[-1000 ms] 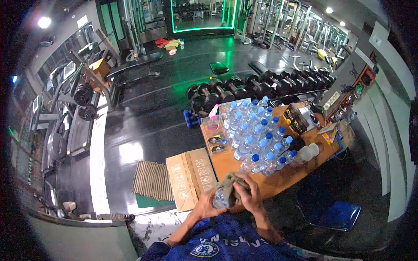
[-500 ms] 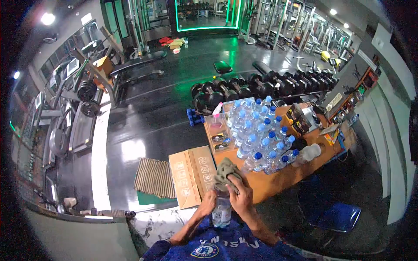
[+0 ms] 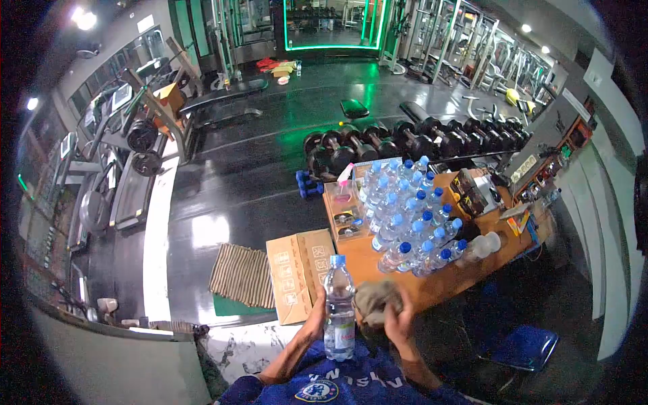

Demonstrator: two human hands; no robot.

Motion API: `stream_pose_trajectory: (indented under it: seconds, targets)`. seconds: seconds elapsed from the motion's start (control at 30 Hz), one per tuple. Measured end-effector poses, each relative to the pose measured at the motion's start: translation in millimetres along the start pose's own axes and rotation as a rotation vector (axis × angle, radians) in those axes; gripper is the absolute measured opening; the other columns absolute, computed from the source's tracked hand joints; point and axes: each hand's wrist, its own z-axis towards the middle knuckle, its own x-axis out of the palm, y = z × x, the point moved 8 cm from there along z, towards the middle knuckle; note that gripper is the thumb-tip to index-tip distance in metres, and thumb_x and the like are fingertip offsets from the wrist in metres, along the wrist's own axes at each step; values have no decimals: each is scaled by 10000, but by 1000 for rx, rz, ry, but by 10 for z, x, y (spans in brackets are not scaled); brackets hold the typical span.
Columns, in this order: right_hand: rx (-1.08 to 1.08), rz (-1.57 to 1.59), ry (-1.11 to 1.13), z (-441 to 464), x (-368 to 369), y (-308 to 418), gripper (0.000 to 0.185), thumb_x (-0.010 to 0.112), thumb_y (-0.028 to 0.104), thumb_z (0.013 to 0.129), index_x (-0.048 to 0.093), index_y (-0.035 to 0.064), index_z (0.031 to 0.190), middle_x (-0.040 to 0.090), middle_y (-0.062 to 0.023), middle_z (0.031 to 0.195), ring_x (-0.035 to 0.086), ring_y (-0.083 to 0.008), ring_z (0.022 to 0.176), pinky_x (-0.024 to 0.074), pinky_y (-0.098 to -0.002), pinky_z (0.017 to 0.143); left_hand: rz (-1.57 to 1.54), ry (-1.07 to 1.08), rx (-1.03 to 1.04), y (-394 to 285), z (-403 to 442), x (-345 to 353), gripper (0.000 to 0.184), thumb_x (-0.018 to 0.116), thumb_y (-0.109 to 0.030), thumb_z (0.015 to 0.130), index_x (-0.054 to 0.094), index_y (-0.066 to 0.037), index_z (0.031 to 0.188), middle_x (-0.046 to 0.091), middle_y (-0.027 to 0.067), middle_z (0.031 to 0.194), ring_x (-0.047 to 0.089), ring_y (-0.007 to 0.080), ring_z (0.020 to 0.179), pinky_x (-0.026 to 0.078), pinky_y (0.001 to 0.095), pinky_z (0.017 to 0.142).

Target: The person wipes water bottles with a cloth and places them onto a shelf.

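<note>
A water bottle (image 3: 339, 320) is held upright before the torso, in the left hand (image 3: 316, 316); a cloth (image 3: 378, 300) is held just right of it, in the right hand (image 3: 401, 320). Beyond both, a worktop (image 3: 432, 289) is situated, with grouped bottles (image 3: 413, 219) stood on it. Left of the group, at the worktop's edge, a plastic organiser (image 3: 349, 219) is set; plastic cups (image 3: 484, 244) are placed to the right, and a box (image 3: 469, 192) farther back. Left of the worktop, a carton (image 3: 297, 270) is located, with a ribbed mat (image 3: 241, 273) laid beside it, farther left. Dumbbells (image 3: 412, 138) are lined up behind the worktop. A treadmill (image 3: 136, 202) is positioned far left; a chair (image 3: 523, 347), near right.
</note>
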Motion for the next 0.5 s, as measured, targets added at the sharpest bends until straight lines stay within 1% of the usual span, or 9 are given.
stream_pose_trajectory:
  seconds: [0.03,0.07,0.17,0.2,0.23,0.3,0.4,0.47,0.5]
  targets:
    - [45,54,-173,118,-83,80,225,581,89,849,551,-3,1052,602,-146,1008,589,-284,928,460,-365,826,-7,19,-8,48,18,-22,763,139,-639,909,455,-48,1273,583,121,1152,581,252,1014,471,402,893]
    - [90,108,-347,172,-163,113,225,563,110,868,550,-22,1049,600,-136,1002,581,-268,939,450,-362,838,-121,46,-117,179,40,-22,741,164,-636,913,460,-59,1272,591,100,1134,578,241,1011,465,392,898]
    - [-165,-102,-88,311,141,308,216,572,61,842,551,-23,1039,596,-148,1024,586,-277,950,450,-360,845,14,-112,-29,2,-70,249,715,192,-627,919,461,-68,1275,587,83,1134,573,226,1004,451,383,911]
    - [-174,-75,153,294,368,331,236,584,14,805,556,-1,1039,591,-158,1042,588,-316,962,460,-365,839,59,-182,94,-46,-50,235,685,220,-610,927,461,-74,1279,577,77,1152,567,216,1006,438,376,925]
    - [-305,-189,191,223,444,568,277,603,-18,767,563,29,1036,592,-162,1028,581,-357,967,472,-375,824,47,-180,121,-69,-54,229,687,222,-610,926,455,-73,1285,571,78,1164,566,216,1009,438,375,925]
    - [-346,-201,270,104,502,538,299,612,-20,756,566,54,1042,599,-152,981,579,-374,944,479,-388,797,18,-178,180,-149,-67,182,692,227,-612,925,445,-71,1297,560,79,1187,564,215,1016,439,372,924]
    - [-383,-213,485,-93,561,545,310,625,-16,744,562,49,1041,601,-146,970,596,-346,904,482,-386,768,-159,-119,99,-153,-60,109,771,229,-672,887,425,-58,1311,559,118,1187,580,236,1006,485,369,865]
    - [-298,-83,466,-62,457,502,280,623,19,767,563,48,1039,598,-146,967,602,-317,882,484,-377,755,-240,-63,26,-63,-26,-23,814,251,-710,857,415,-60,1318,566,141,1165,597,268,973,513,397,830]
    - [-253,-18,456,-48,397,475,266,623,37,779,563,48,1038,596,-146,965,605,-303,872,485,-372,749,-161,-89,55,-81,8,-81,815,254,-713,855,415,-62,1317,571,139,1152,600,269,963,514,401,826]
